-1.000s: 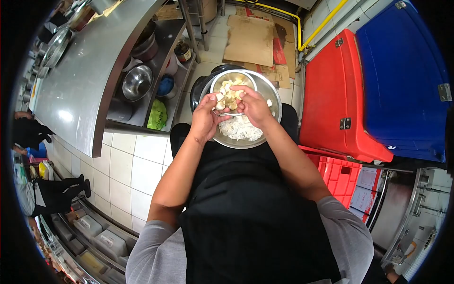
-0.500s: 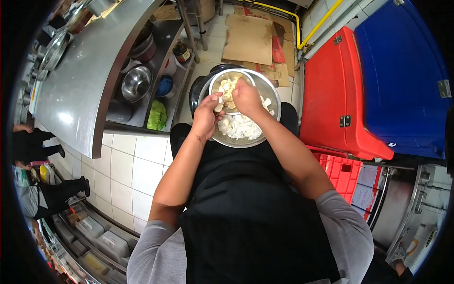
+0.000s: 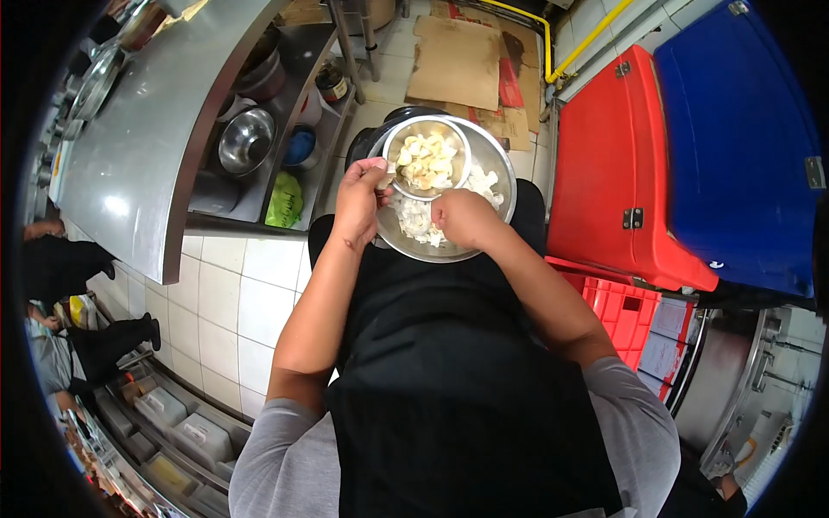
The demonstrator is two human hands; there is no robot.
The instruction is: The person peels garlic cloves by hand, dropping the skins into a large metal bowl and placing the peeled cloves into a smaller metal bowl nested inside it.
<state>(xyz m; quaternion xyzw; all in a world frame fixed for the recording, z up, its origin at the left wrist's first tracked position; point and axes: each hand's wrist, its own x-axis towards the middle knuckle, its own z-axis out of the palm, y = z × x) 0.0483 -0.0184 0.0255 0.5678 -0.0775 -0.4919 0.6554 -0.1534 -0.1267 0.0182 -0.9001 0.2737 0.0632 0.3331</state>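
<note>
A small steel bowl (image 3: 465,145) of pale garlic cloves (image 3: 425,157) sits inside a wider steel bowl (image 3: 499,159) at my lap. White papery garlic skins (image 3: 418,223) lie in the wide bowl. At the small bowl's left rim, my left hand (image 3: 357,205) is closed on a pale piece of garlic (image 3: 387,176), held between thumb and fingers. My right hand (image 3: 469,219) is curled shut low over the skins, just below the small bowl. Its fingers hide whatever may be in them.
To the left stands a steel table (image 3: 129,147), its lower shelf holding a metal bowl (image 3: 247,142) and a green bag (image 3: 284,200). Red (image 3: 596,164) and blue (image 3: 734,129) bins stand to the right. Cardboard (image 3: 453,62) covers floor ahead. Other people (image 3: 65,263) are at far left.
My right hand has moved from over the small bowl down to the skins, uncovering the cloves. My left hand has shifted slightly up and left, still pinching its garlic piece.
</note>
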